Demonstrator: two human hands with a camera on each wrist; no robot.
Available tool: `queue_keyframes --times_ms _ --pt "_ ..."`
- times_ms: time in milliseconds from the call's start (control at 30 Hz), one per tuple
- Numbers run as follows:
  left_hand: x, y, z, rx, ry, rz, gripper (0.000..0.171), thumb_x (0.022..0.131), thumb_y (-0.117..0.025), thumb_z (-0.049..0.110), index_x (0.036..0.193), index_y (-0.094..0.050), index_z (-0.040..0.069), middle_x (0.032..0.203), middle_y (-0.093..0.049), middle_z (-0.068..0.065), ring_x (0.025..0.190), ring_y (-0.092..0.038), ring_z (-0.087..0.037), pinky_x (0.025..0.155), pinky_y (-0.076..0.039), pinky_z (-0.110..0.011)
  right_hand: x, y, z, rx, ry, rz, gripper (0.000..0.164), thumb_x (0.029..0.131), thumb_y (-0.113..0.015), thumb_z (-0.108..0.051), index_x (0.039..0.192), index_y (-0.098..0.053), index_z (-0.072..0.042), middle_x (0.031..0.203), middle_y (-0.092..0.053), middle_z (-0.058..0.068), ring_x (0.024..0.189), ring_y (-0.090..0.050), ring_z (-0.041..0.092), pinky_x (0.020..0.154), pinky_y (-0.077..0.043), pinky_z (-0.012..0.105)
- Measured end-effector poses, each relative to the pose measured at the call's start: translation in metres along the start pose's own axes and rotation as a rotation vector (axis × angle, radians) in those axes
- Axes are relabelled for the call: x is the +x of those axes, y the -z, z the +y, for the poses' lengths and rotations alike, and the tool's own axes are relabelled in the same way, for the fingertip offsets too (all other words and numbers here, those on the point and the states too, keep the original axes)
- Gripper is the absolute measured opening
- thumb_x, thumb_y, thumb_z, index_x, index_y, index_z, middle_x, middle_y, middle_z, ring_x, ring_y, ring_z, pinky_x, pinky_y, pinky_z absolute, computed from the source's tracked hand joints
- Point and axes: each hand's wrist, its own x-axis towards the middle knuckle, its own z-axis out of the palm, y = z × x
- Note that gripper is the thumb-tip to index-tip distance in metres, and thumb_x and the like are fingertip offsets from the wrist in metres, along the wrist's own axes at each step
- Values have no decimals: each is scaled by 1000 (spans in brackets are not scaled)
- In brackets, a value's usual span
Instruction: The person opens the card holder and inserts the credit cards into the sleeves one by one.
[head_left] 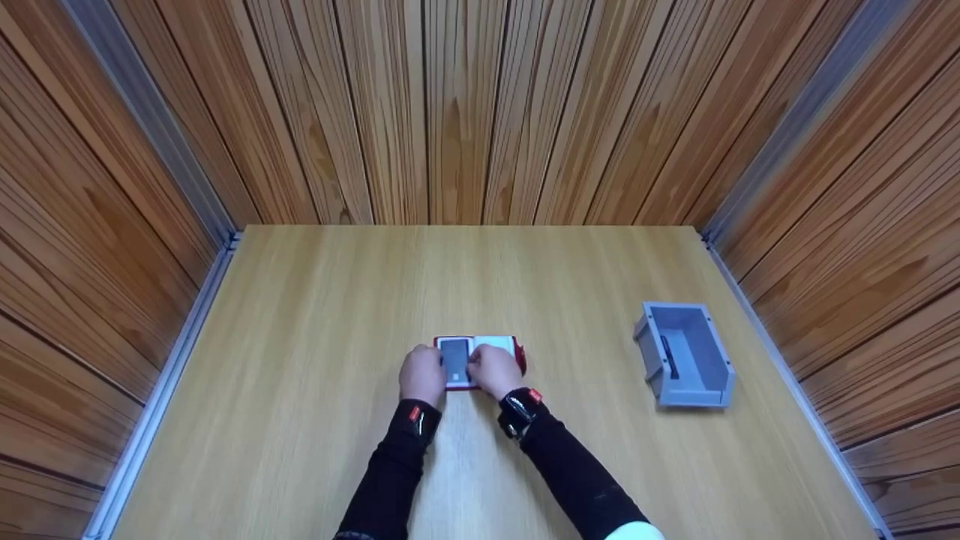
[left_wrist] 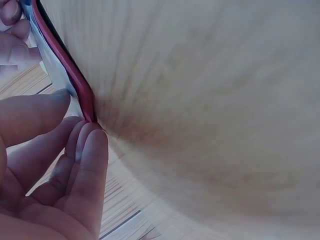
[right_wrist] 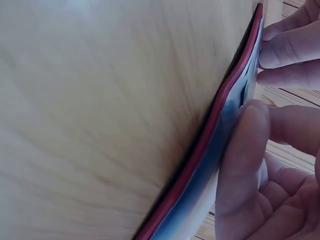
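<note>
**Open red bifold case between two hands**

The red bifold case (head_left: 472, 345) is spread open at the middle of the desk (head_left: 322, 300), its two panels side by side. A dark grey rectangle (head_left: 454, 358) fills most of the left panel; the right panel (head_left: 493, 340) is white and partly covered. Red trim borders the case and projects at its right end.

The left hand (head_left: 422, 373) is at the left end. Its grip is nearly closed, pinching that end: the thumb lies on the pale inner face, and the fingertips meet the red edge near the corner (left wrist view). The case therefore extends rightward from this grip.

The right hand (head_left: 495, 369) lies over the white panel, fingers curled and pointing toward the central fold. Thumb and index finger come together against the inner face (right wrist view); whether this grip pinches anything cannot be told.

Black wristbands (head_left: 419, 420) encircle both wrists, above dark sleeves (head_left: 386, 472). Well apart to the right stands a grey bin (head_left: 694, 398), with a slender black object (head_left: 669, 357) inside along its left wall.
</note>
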Motion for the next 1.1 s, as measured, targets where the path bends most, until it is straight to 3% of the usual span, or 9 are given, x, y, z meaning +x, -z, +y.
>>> queue_keyframes --times_ms 200,400,700,900,1100 --pt "0 0 0 -4 -6 4 10 74 -68 -4 66 -66 2 69 -58 -15 66 -61 -35 60 -48 -46 -2 2 2 21 26 14 9 85 -70 -13 89 -70 -5 81 -69 5 73 -63 22 68 -50 36" --pt "0 -2 0 6 -17 24 9 73 -65 -5 67 -68 1 68 -58 -16 66 -61 -36 59 -49 -47 -1 10 11 8 88 108 10 85 -70 -12 90 -70 -4 75 -67 4 71 -63 21 67 -50 37" --pt "0 -2 0 1 2 6 11 75 -64 -6 69 -69 1 68 -57 -15 66 -61 -34 58 -48 -45 2 24 24 -80 194 269 14 85 -72 -4 98 -72 1 95 -72 14 91 -68 32 82 -52 44" --pt "0 -2 -1 -7 6 1 11 75 -64 -6 67 -68 1 68 -57 -14 66 -61 -34 58 -49 -45 2 22 31 -162 229 294 15 83 -75 -3 97 -73 1 93 -72 14 88 -68 33 79 -53 45" --pt "-1 -2 0 -10 -6 11 11 74 -65 -6 66 -67 1 68 -57 -14 67 -60 -34 59 -48 -46 3 21 34 -192 212 288 16 82 -75 -4 98 -74 -2 94 -72 13 88 -68 33 78 -53 45"
